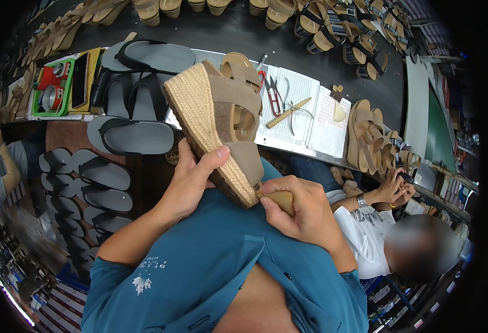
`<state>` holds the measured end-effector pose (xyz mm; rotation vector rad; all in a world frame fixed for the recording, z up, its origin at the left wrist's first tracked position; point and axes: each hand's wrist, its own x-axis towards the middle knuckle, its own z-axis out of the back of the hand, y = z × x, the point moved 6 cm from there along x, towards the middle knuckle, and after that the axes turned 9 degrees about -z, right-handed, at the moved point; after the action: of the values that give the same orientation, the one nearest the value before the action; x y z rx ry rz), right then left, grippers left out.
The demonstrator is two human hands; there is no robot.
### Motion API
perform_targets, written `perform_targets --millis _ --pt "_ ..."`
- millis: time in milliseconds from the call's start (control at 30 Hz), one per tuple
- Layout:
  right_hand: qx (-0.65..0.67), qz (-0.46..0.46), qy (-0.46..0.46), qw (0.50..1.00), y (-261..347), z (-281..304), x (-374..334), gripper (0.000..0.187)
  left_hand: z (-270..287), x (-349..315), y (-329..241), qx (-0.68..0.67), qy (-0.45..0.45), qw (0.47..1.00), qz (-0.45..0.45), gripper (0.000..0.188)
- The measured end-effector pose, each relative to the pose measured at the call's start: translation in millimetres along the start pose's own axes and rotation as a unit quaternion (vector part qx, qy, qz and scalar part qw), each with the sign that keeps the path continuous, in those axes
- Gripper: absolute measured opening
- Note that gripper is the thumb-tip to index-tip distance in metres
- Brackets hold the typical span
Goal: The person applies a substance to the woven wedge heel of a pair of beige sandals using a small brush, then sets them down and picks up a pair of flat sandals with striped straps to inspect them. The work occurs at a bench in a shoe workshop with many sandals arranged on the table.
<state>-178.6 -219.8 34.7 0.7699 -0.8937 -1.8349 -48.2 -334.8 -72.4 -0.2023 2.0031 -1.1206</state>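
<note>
A taupe wedge sandal (199, 97) with a woven rope-covered sole is tilted over my lap, its toe end pointing toward me. My left hand (191, 177) grips it by the sole, thumb pressed on the rope side. At the toe end, my right hand (305, 208) is closed around the rounded, yellowish handle (280, 201) of a small tool. The tool's tip meets the edge where the toe strap joins the sole; the tip's shape is hidden. Just behind the sandal stands another strapped sandal (238, 64), partly covered by it.
Red-handled snips (273, 94), a wooden-handled tool (288, 112) and printed sheets (294, 80) lie on the bench. Grey flip-flops (130, 135) and a green tray (63, 105) are left. A co-worker (366, 227) sits close on the right, beside more sandals (369, 133).
</note>
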Motion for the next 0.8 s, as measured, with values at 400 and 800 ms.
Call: perform_targets --millis 400,800 --pt "-0.011 -0.006 -0.029 1.0 -2.6 0.2 7.6 0.024 -3.9 0.1 -9.2 -0.027 0.014 0.999 -0.016 0.079" --pt "-0.04 -0.347 -0.246 0.904 -278.3 22.5 -1.4 0.046 2.9 0.9 -1.5 -0.04 0.007 0.999 -0.005 0.092"
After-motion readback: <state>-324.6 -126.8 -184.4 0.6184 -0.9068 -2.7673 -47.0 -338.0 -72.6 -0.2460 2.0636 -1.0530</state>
